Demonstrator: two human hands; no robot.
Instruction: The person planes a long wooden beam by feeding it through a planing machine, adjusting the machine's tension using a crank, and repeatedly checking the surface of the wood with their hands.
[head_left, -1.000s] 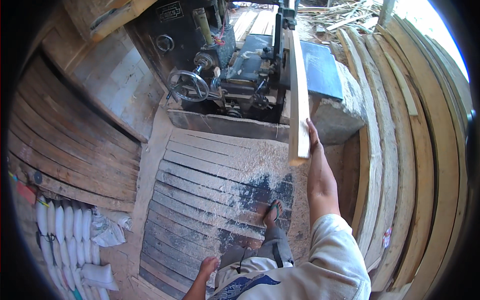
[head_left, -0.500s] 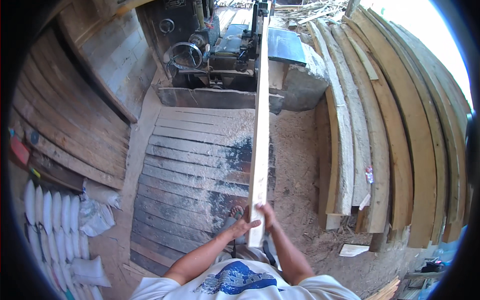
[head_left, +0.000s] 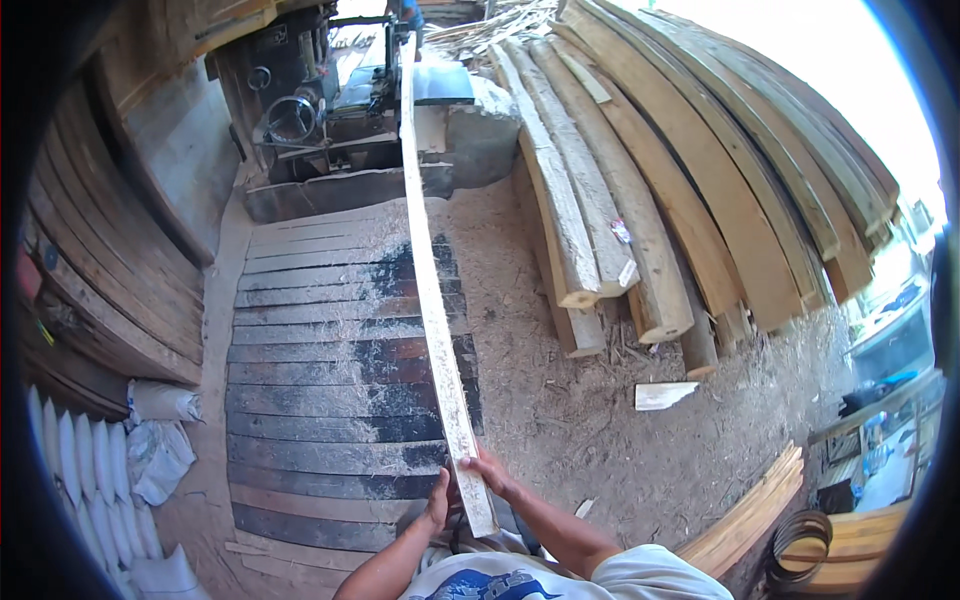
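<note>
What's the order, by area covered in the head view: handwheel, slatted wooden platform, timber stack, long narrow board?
1. Timber stack
2. Slatted wooden platform
3. Long narrow board
4. Handwheel, clearly smallest

blue lettered print (head_left: pixel 480 584) across the person's pale shirt (head_left: pixel 650 574) at bottom centre, partly cut off, small plate (head_left: pixel 279 36) on dark machine (head_left: pixel 282 72) at upper left, illegible

A wide view from the head
It looks down and ahead: hands (head_left: pixel 490 475) close, floor (head_left: pixel 590 440) below, big machine (head_left: pixel 300 68) farther off.
</note>
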